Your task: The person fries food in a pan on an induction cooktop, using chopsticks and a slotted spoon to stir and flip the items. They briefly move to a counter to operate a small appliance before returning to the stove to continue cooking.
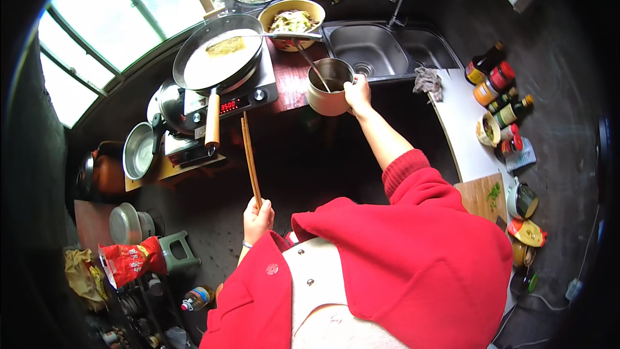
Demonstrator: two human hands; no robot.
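Note:
My left hand [257, 222] is closed around the lower ends of a pair of wooden chopsticks [250, 160], whose tips point up towards the stove. With my right hand [357, 94] I grip the handle of a light-coloured metal pot [327, 101], which holds dark liquid and a metal ladle [317, 70]. A frying pan [181, 65] with a wooden handle rests on the induction cooker [266, 75]; bubbling pale liquid and a browned piece of food [226, 46] are in it. Behind the pot, a yellow enamel basin [317, 9] holds sliced food, and a long metal utensil [298, 36] spans its front rim.
A double steel sink [363, 48] lies beyond the pot, with a grey rag [428, 82] at its near right corner. Bottles and jars [494, 82] line the white counter [460, 121], where a wooden cutting board [477, 196] holds chopped greens. A metal bowl [139, 150] sits left of the cooker.

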